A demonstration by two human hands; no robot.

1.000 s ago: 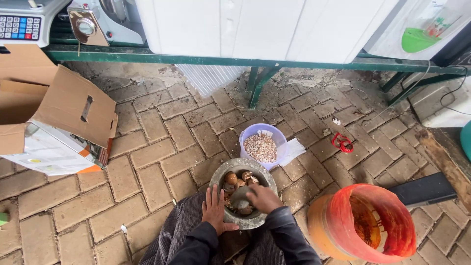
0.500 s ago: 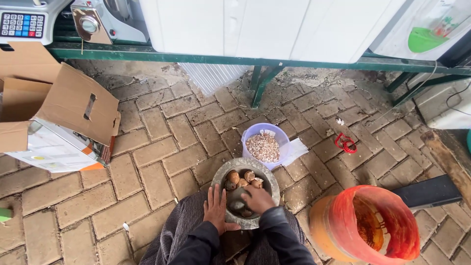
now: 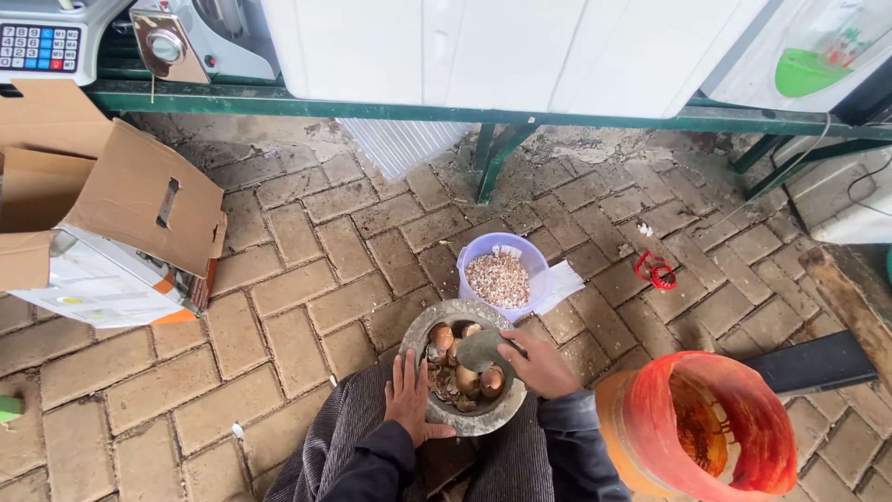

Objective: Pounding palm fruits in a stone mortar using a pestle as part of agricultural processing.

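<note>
A grey stone mortar stands on the brick paving between my knees, with several brown shell pieces inside. My left hand lies flat against the mortar's near left rim, fingers spread. My right hand grips a grey stone pestle that is lifted over the shells. Just beyond the mortar is a lilac plastic bowl filled with small pale crushed bits.
An orange bucket lined with red plastic stands to my right. An open cardboard box sits at left. A green metal bench frame carries a scale and white appliances. A red ring and a dark board lie on the bricks.
My right hand has lifted the pestle a little and shifted it toward the mortar's far right side. My left hand stays on the rim.
</note>
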